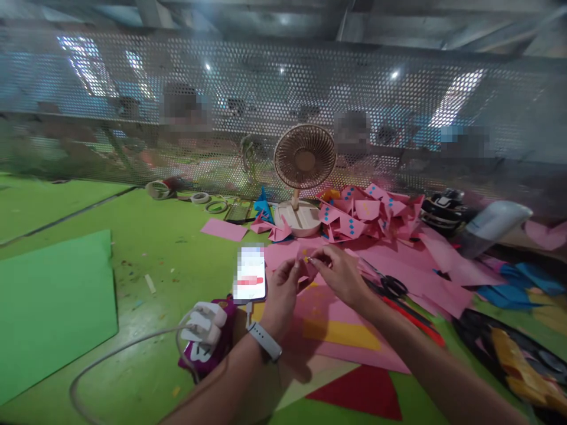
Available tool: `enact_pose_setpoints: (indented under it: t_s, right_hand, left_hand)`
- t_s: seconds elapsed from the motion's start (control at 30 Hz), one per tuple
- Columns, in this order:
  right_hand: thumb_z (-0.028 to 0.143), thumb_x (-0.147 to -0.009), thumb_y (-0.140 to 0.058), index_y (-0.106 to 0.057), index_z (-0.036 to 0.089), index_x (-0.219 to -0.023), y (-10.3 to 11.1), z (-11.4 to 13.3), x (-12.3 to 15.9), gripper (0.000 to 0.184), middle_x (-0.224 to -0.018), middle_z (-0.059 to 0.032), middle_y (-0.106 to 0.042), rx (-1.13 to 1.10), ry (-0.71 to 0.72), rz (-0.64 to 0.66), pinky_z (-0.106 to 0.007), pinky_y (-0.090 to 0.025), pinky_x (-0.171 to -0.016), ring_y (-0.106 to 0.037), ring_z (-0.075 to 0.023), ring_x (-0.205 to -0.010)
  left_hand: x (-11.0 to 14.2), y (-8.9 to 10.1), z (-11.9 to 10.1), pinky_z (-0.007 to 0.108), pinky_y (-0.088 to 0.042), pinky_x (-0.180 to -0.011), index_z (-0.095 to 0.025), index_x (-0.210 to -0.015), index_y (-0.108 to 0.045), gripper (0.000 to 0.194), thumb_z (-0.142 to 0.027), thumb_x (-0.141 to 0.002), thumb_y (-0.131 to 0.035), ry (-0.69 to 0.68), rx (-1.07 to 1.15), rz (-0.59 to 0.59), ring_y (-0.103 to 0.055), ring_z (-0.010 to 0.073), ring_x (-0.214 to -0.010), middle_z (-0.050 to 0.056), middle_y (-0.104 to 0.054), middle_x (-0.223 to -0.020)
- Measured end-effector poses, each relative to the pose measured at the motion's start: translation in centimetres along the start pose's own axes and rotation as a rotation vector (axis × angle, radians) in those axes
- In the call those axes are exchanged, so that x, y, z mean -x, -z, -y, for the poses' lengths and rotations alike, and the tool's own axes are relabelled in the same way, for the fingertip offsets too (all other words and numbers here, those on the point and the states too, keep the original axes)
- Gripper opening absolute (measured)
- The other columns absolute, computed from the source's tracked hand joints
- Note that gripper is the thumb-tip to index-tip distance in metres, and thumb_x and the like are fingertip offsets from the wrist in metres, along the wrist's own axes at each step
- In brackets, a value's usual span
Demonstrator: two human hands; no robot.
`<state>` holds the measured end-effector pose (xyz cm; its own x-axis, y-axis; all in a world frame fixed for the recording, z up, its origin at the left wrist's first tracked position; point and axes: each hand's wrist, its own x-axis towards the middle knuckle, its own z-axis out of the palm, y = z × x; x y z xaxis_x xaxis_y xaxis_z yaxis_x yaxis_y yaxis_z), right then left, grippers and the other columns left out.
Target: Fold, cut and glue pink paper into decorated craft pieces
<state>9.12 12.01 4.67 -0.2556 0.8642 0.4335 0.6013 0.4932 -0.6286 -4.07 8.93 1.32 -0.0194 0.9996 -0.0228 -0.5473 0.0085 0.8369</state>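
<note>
My left hand [282,290], with a pale watch strap at the wrist, is closed on a small pink folded paper [305,270]. Fingertips of my right hand [340,273] are pinched at that same paper, touching a tiny yellow piece [306,260] on its upper side. Whether the right fingers grip the yellow piece or the paper's edge is hard to make out. Below both hands lie pink sheets and a yellow paper strip [341,334]. To the left is a lit phone [250,274] with a cable plugged in. Black-handled scissors [393,287] rest to the right.
A small fan [305,159] stands behind my hands, beside a heap of pink folded papers [367,209] with blue diamonds. Tape rolls [200,198], a green sheet [57,307], a purple pouch with a white plug [206,324] and a black tray [469,321] surround the work area. Perforated metal panel behind.
</note>
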Motion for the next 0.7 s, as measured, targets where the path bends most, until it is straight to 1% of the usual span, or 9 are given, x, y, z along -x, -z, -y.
enact_pose_setpoints:
  t_s: [0.13, 0.33, 0.57, 0.7]
  right_hand:
    - [0.024, -0.084, -0.051, -0.058, 0.019, -0.077, 0.23, 0.01, 0.07, 0.011, -0.079, -0.0027, -0.062, 0.008, 0.002, 0.000, -0.029, -0.041, -0.067, -0.056, -0.0165, -0.074]
    - [0.023, -0.084, -0.052, -0.057, 0.019, -0.076, 0.64, 0.20, 0.14, 0.010, -0.077, -0.0021, -0.061, 0.032, 0.017, 0.014, -0.027, -0.040, -0.067, -0.055, -0.0159, -0.073]
    - [0.023, -0.084, -0.052, -0.056, 0.019, -0.077, 0.53, -0.03, 0.21, 0.009, -0.078, -0.0021, -0.060, 0.052, 0.026, 0.015, -0.028, -0.040, -0.066, -0.055, -0.0159, -0.073]
    - [0.022, -0.084, -0.050, -0.056, 0.018, -0.078, 0.57, -0.02, 0.25, 0.010, -0.078, -0.0023, -0.060, 0.049, 0.040, 0.028, -0.028, -0.040, -0.067, -0.055, -0.0157, -0.073]
  left_hand:
    - [-0.09, 0.01, 0.01, 0.029, -0.050, -0.076, -0.016, -0.085, -0.064, 0.025, -0.037, -0.072, -0.070, 0.005, 0.007, -0.004, -0.061, 0.0132, -0.075, 0.002, -0.065, -0.084]
    - [0.15, -0.15, -0.21, 0.027, -0.049, -0.075, -0.016, -0.086, -0.064, 0.023, -0.036, -0.075, -0.067, -0.012, -0.002, 0.029, -0.061, 0.0126, -0.076, 0.003, -0.065, -0.085]
    - [0.23, -0.18, -0.28, 0.025, -0.049, -0.075, -0.016, -0.085, -0.065, 0.019, -0.033, -0.077, -0.066, -0.023, 0.023, 0.042, -0.061, 0.0111, -0.073, 0.002, -0.065, -0.081]
    - [0.11, -0.12, -0.14, 0.026, -0.049, -0.074, -0.015, -0.086, -0.065, 0.021, -0.032, -0.073, -0.070, -0.007, 0.048, 0.015, -0.063, 0.0129, -0.075, 0.003, -0.067, -0.083]
